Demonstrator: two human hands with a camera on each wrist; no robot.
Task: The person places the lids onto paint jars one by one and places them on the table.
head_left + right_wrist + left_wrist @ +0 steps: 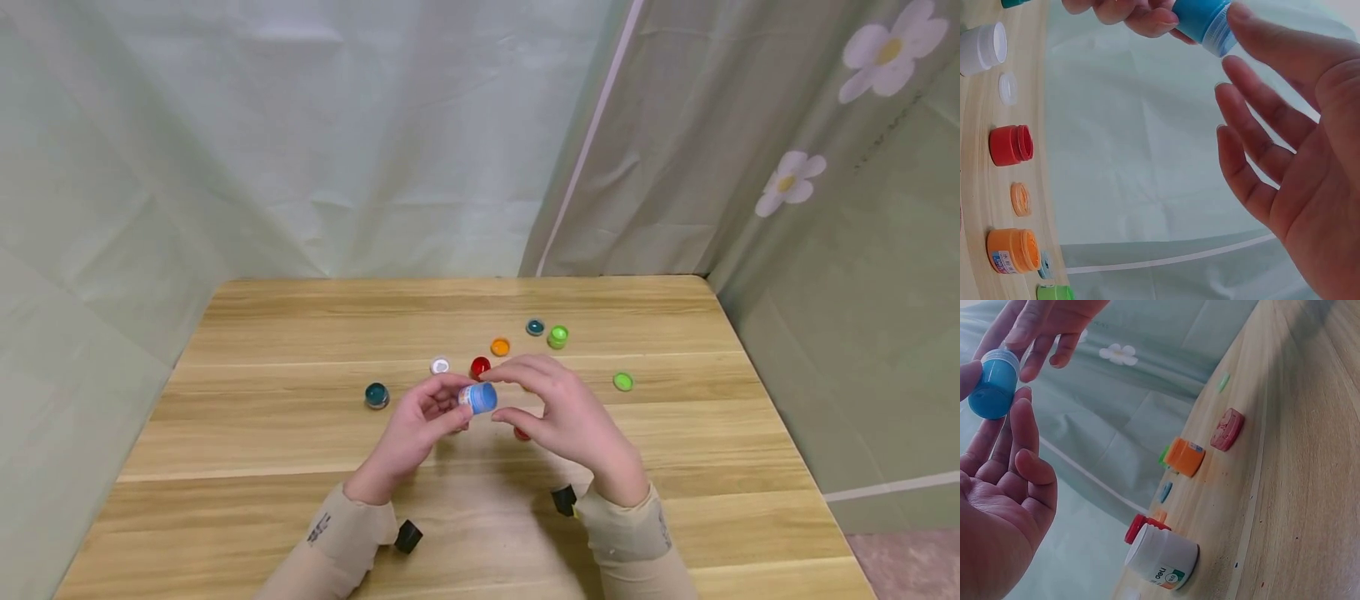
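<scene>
My left hand (411, 427) holds a small blue paint jar (477, 398) above the table, tilted with its ridged, paler end toward the right. In the left wrist view, thumb and fingers lie on either side of this jar (992, 390). My right hand (558, 408) is just right of that end, thumb and fingers spread apart around it. The right wrist view has the right thumb tip right at the ridged rim, while the other right-hand fingers (1260, 125) are loosely bent below it. A white jar (1163, 556) stands below the left hand.
On the wooden table (285, 333) are a teal jar (377, 396), a red jar (1007, 145), an orange jar (1010, 251) and a green jar (558, 337). Loose lids lie among them: clear (1007, 88), orange (500, 347), teal (535, 327), green (623, 382) and red (1227, 429). Curtains (375, 150) surround the table.
</scene>
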